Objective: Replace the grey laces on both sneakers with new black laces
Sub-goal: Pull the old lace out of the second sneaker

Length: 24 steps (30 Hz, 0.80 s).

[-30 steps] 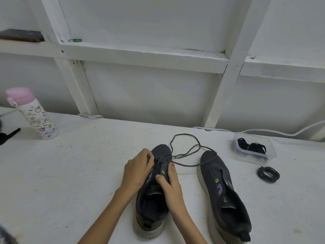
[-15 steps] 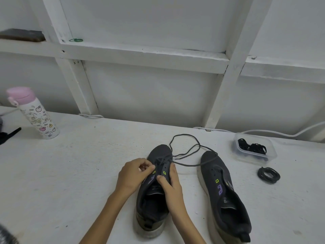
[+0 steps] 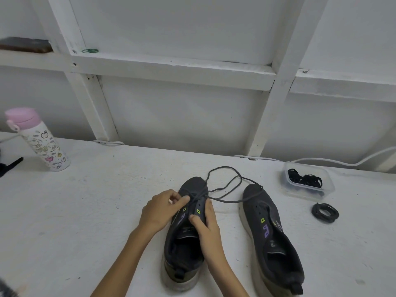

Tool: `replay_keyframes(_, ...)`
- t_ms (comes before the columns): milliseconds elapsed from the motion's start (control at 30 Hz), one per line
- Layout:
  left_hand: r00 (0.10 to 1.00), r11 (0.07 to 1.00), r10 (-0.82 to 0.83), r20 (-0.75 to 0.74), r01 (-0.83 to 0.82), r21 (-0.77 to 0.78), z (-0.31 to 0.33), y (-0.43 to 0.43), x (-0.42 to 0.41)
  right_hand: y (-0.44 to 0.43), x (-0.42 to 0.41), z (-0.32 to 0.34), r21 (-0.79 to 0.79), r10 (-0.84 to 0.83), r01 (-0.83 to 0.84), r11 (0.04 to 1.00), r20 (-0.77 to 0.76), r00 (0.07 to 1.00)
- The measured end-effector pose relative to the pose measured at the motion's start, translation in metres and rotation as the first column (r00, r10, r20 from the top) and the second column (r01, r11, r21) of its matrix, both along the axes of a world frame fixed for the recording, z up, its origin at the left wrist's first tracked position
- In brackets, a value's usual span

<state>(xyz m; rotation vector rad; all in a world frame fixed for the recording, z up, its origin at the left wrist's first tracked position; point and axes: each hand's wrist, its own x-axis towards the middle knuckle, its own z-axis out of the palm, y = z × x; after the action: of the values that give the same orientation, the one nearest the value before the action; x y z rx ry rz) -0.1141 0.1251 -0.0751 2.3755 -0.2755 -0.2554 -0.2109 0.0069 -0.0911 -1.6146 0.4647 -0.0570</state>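
Fabric of dark grey knit covers the left sneaker (image 3: pixel 184 249) and right sneaker (image 3: pixel 276 254), side by side on the rough white desk (image 3: pixel 96 211). The left hand (image 3: pixel 160 209) pinches the thin grey lace (image 3: pixel 227 185) at the left sneaker's front eyelets. The right hand (image 3: pixel 209 228) grips its eyelet flap, thumb inside. Black laces (image 3: pixel 304 180) lie in a clear plastic tub (image 3: pixel 288 185) nearby.

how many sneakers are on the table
2. The left sneaker sits mid-table, the left hand pinching its grey lace and the right hand holding its side. The right sneaker lies beside it, untouched by either hand.
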Motion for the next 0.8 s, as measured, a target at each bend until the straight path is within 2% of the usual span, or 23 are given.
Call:
replay_keyframes(133,0.999,0.999,-0.038,0.016,0.038,-0.026,-0.002,0.004,0.001,-0.001,0.0,-0.001,0.002,0.001,-0.001,1.0,0.003,1.0)
replay_keyframes(300,0.986,0.983,0.135,0.094,-0.122,-0.138,0.01,0.005,0.015,-0.001,0.0,-0.002,0.023,-0.006,0.006,1.0,-0.003,1.0)
replay_keyframes(433,1.0,0.991,0.004,-0.03,-0.008,-0.13,0.001,0.004,0.006,-0.001,0.001,-0.003,0.02,-0.014,0.014,1.0,0.002,1.0)
replay_keyframes(500,0.998,0.994,-0.045,-0.047,0.04,-0.106,-0.005,0.004,0.004,-0.001,0.001,-0.003,0.022,-0.011,0.011,1.0,0.001,1.0)
replay_keyframes(567,1.0,0.994,0.002,0.002,-0.001,-0.11,-0.003,0.005,0.008,-0.001,0.0,-0.003,0.027,-0.007,0.007,1.0,0.006,1.0)
replay_keyframes(700,0.962,0.949,0.247,0.12,-0.215,-0.23,0.013,0.013,0.022,-0.001,0.0,-0.003,0.045,-0.014,0.014,0.999,-0.002,1.0)
replay_keyframes(800,0.988,0.969,0.153,0.032,-0.143,-0.2,0.009,0.013,0.02,-0.001,0.001,-0.005,0.037,-0.017,0.017,0.999,0.002,1.0)
